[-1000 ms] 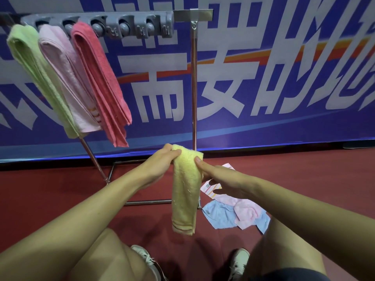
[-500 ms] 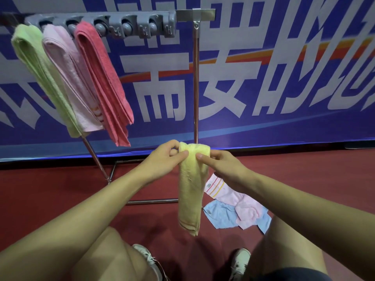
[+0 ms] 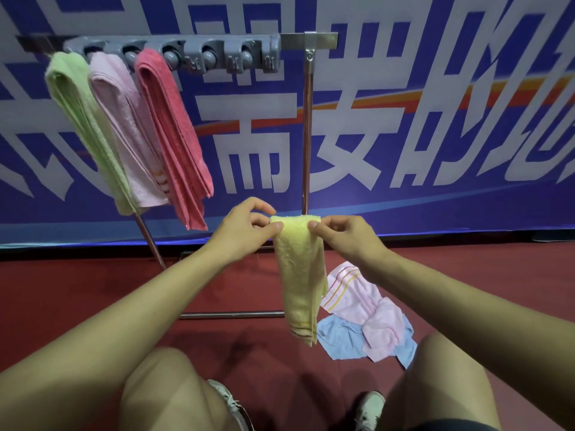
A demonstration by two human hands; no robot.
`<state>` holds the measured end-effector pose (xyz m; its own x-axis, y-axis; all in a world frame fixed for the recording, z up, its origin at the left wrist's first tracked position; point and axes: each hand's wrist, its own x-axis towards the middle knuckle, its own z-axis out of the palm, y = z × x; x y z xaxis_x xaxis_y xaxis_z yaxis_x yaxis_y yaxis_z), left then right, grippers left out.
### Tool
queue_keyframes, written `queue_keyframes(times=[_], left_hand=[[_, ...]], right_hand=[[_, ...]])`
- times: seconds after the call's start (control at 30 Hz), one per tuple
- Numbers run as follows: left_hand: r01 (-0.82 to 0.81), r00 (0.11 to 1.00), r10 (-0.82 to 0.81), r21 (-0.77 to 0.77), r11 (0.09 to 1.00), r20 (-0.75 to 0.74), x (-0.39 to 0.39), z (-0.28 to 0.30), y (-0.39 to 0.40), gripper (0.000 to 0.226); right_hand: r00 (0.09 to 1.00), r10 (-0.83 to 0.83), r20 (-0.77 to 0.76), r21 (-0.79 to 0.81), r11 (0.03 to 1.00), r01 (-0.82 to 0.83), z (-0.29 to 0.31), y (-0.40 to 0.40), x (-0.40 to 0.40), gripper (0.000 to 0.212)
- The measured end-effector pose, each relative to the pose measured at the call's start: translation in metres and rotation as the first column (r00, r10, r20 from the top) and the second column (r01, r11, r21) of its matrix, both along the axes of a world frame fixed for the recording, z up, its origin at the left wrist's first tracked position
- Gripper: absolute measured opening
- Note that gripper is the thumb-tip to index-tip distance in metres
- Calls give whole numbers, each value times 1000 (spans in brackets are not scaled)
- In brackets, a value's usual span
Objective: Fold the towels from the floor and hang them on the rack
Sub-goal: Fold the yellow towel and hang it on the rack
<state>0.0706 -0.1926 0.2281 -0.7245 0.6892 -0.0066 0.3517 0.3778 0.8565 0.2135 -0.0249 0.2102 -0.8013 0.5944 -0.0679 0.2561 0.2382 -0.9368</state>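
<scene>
Fingers of my left hand (image 3: 239, 231) and right hand (image 3: 345, 236) pinch the top of the folded yellow towel (image 3: 300, 275). It hangs over the floor (image 3: 77, 290), below the rack (image 3: 306, 119).

three towels (image 3: 130, 132) hanging on rack (image 3: 306, 126) at left, held towel (image 3: 300, 275) before it, floor towels (image 3: 370, 321) lower right

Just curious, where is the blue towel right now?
The blue towel lies on the red floor at lower right, partly under a pink towel, beside the yellow towel.
</scene>
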Motion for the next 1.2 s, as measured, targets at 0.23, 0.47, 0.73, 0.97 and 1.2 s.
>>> queue_keyframes(times=[0.23, 0.47, 0.73, 0.97, 1.2], left_hand=[[52, 991, -42, 76, 996, -126, -34, 68, 4, 13], [74, 948, -48, 71, 995, -316, -94, 168, 10, 11], [50, 908, -79, -82, 995, -412, -169, 239, 1, 17], [9, 909, -42, -80, 997, -414, -219, 260, 12, 23], [11, 893, -38, -62, 998, -448, -259, 253, 16, 33]], right_hand=[[997, 57, -52, 94, 994, -52, 73, -3, -22, 20], [975, 190, -118, 178, 970, -167, 147, -21, -69, 62], [887, 414, -206, 100, 910, -402, 191, -37, -136, 44], [874, 375, -308, -48, 912, -408, 201, -39, -195, 23], [840, 404, -362, -83, 884, -461, 201, -32, -230, 42]])
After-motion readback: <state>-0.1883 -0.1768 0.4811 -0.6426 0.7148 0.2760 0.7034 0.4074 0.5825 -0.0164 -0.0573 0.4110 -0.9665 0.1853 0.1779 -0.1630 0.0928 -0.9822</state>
